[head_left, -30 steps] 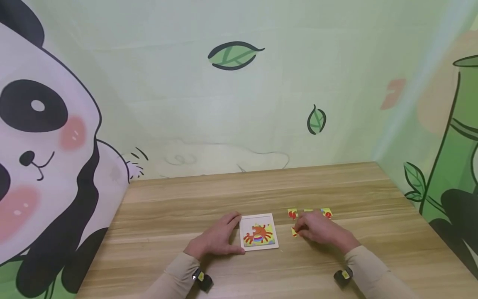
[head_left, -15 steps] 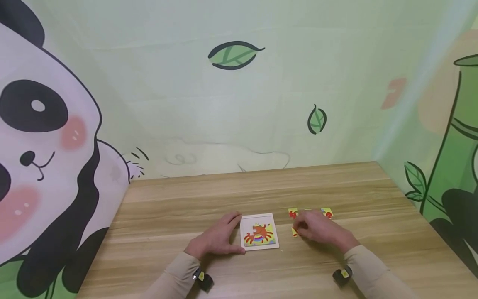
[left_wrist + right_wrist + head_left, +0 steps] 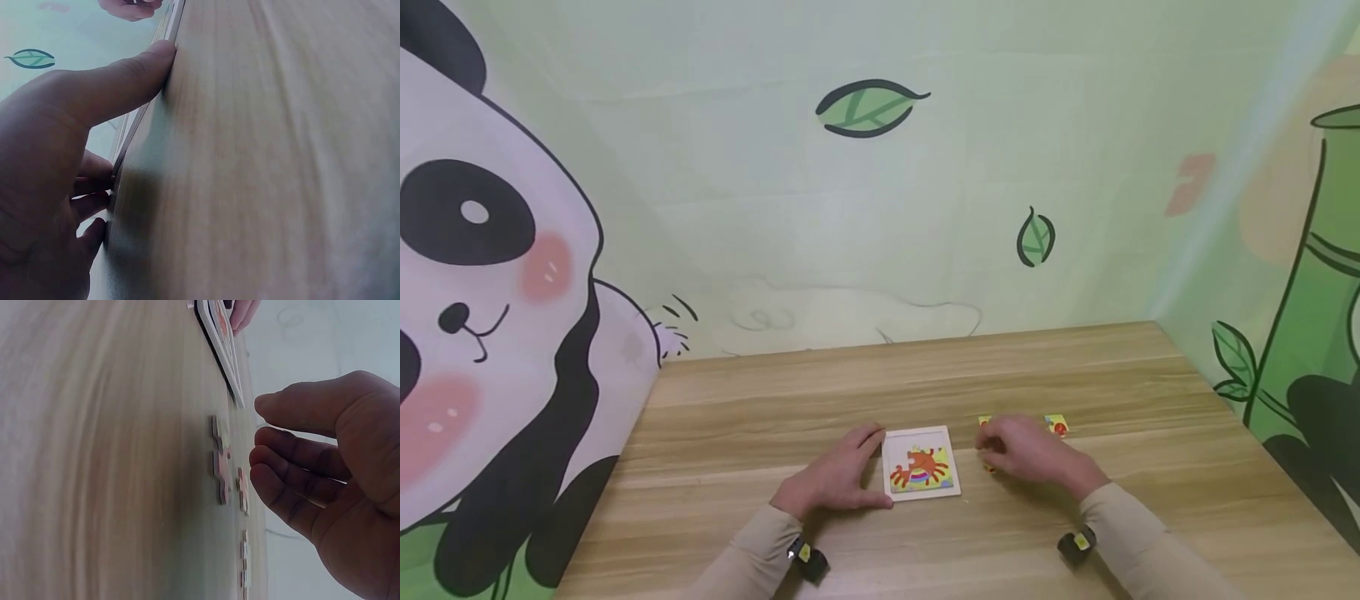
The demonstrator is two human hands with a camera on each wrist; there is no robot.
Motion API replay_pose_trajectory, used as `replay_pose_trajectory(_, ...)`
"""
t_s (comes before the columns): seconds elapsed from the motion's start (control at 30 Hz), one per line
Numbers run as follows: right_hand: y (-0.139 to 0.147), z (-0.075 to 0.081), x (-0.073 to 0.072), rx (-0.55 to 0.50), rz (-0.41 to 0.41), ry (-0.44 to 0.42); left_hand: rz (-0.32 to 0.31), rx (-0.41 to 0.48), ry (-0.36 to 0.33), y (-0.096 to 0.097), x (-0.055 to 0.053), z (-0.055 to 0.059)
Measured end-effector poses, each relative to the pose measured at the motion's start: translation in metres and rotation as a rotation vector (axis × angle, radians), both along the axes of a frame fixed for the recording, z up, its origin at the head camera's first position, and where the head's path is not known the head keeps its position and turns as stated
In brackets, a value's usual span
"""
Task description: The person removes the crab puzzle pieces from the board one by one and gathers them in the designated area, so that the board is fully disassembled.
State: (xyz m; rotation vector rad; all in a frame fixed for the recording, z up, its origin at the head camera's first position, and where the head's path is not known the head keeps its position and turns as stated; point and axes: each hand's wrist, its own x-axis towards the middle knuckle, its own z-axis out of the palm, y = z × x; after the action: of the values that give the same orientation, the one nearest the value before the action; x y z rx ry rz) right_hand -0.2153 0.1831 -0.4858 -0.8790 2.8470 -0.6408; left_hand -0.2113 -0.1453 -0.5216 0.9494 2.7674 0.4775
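My left hand (image 3: 835, 473) holds a white-framed puzzle board (image 3: 897, 443) by its left side, thumb at the near corner and index finger at the far one. In the left wrist view the thumb (image 3: 140, 72) lies along the board's edge. A partly filled crab picture (image 3: 928, 477) sits inside the frame. My right hand (image 3: 1030, 450) hovers over loose puzzle pieces right of the board. In the right wrist view its fingers (image 3: 275, 478) are loosely bent, a small gap from the thumb, nothing visible between them. Paired pieces (image 3: 222, 472) lie just below.
One yellow-and-red puzzle piece (image 3: 1056, 425) lies behind the right hand, another (image 3: 984, 421) peeks out at its far left. More pieces (image 3: 245, 559) lie farther back in the right wrist view. The wooden table (image 3: 760, 400) meets a printed wall (image 3: 850, 217) behind.
My right hand has lifted slightly and shifted left, now covering more of the far-left piece and the nearer one. My left hand and the puzzle board stay put.
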Motion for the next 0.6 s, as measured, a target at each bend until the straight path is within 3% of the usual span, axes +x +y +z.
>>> replay_pose_trajectory(0.37,-0.012,0.001,-0.002,-0.051,0.036,-0.056,0.002,-0.014,0.015,-0.001,0.000,-0.002)
replay_pose_trajectory(0.6,-0.022,0.002,-0.005,-0.052,0.066,-0.014,0.011,-0.012,0.014,0.000,0.000,-0.002)
